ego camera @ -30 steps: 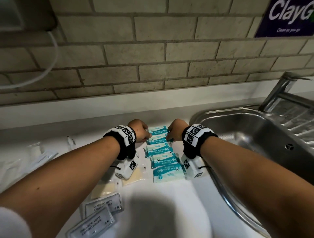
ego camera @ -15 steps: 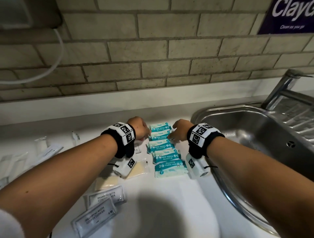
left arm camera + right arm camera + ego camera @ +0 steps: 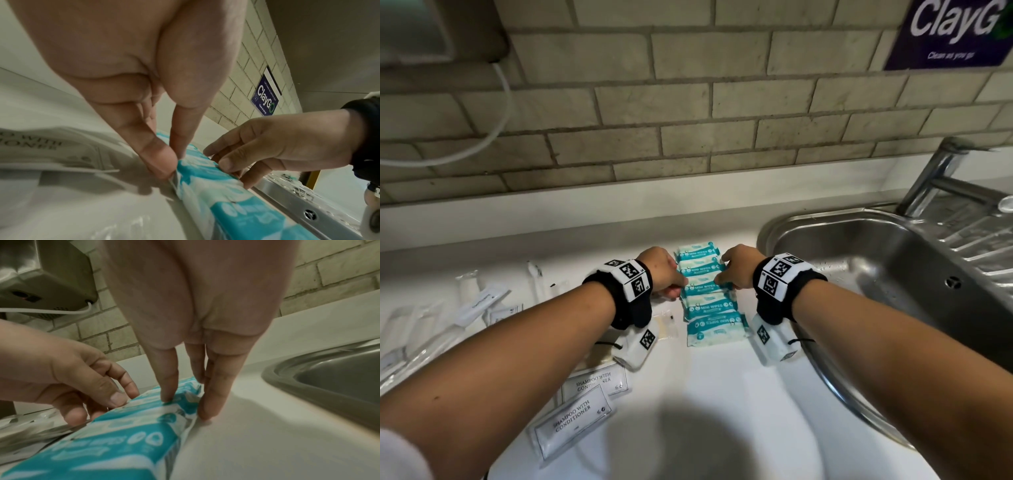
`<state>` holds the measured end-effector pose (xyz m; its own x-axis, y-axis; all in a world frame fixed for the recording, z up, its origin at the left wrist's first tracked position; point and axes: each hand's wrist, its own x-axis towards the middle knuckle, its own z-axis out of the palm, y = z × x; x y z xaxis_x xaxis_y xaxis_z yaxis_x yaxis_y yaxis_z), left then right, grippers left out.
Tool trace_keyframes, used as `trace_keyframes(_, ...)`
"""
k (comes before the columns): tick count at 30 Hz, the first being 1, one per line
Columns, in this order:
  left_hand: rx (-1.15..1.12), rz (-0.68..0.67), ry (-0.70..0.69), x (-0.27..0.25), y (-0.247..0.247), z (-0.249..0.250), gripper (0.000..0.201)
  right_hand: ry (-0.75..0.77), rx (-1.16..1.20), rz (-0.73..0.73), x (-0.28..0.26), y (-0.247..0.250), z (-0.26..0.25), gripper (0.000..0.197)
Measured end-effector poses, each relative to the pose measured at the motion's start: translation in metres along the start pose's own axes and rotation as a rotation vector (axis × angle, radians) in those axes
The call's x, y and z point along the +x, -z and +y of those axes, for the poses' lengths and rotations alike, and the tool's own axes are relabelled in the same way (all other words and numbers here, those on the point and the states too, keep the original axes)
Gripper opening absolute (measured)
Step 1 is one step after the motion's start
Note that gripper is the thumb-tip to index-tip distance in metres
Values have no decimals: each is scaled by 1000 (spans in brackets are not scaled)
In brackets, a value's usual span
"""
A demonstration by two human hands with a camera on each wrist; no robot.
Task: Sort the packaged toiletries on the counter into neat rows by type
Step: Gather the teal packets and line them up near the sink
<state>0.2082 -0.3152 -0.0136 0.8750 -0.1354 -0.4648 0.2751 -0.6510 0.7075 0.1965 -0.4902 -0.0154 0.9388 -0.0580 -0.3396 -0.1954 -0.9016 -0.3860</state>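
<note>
Several teal-and-white mini wipes packs (image 3: pixel 714 329) lie in one column on the white counter (image 3: pixel 722 411), running away from me. My left hand (image 3: pixel 681 287) pinches the left end of the middle pack (image 3: pixel 702 289) between thumb and forefinger. In the left wrist view, this hand (image 3: pixel 176 162) pinches that end of the pack (image 3: pixel 205 175). My right hand (image 3: pixel 722 278) holds the same pack's right end. In the right wrist view, this hand (image 3: pixel 185 405) has its thumb on top of the pack (image 3: pixel 144 423) and fingers at the edge. Two "Shampoo with conditioner" sachets (image 3: pixel 575 421) lie near left.
A steel sink (image 3: pixel 893 274) with a tap (image 3: pixel 935 171) borders the wipes column on the right. Clear-wrapped items (image 3: pixel 482 301) are scattered at the far left, and a small yellowish sachet (image 3: pixel 666 325) sits beside the column. A brick wall stands behind the counter, and a hand dryer (image 3: pixel 45 277) hangs on it.
Both hands have moved back toward me along the wipes column, from the farther packs to the middle pack. The packs stay in their column.
</note>
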Motion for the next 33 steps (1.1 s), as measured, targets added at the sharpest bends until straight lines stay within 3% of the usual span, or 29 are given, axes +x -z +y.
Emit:
trace_keyframes(6,-18,-11,-27,4,-1,0,14,2,-27,15,3,1,-2,38)
trace_keyframes(12,2,-20,-31,6,2,1,10,-20,5,-24,7,6,1,54)
trace_keyframes(15,68,70,-59,16,7,2,7,5,-9,-2,12,12,-2,62)
trace_keyframes(18,77,119,-93,26,9,5,31,65,-19,-14,21,15,-9,73)
trace_keyframes(21,105,95,-123,33,6,9,49,84,-91,-42,29,15,-15,60)
trace_keyframes(26,106,102,-117,40,3,10,46,95,-130,-27,34,11,-15,52)
trace_keyframes(33,272,121,-159,44,3,9,54,91,-154,-33,30,10,-16,51)
